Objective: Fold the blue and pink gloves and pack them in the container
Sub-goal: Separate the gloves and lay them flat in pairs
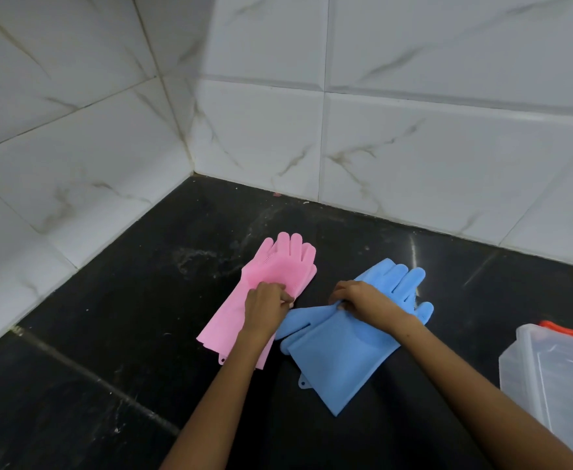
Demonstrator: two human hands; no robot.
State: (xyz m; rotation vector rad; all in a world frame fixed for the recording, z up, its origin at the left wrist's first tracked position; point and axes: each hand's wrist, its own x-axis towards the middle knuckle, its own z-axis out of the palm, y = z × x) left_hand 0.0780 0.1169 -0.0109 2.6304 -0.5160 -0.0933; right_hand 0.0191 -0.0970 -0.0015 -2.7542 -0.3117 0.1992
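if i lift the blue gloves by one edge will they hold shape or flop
Probably flop: the blue gloves already bend and crease where the right hand pinches them. They look thin and flat on the counter, so likely light. The smooth rubbery surface may grip rather than slide.

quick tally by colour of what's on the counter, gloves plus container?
Pink gloves: 2, stacked, under the left hand
Blue gloves: 2, overlapping, under the right hand
Clear container with orange-red trim: 1, at the right edge, partly out of view
Total: 5
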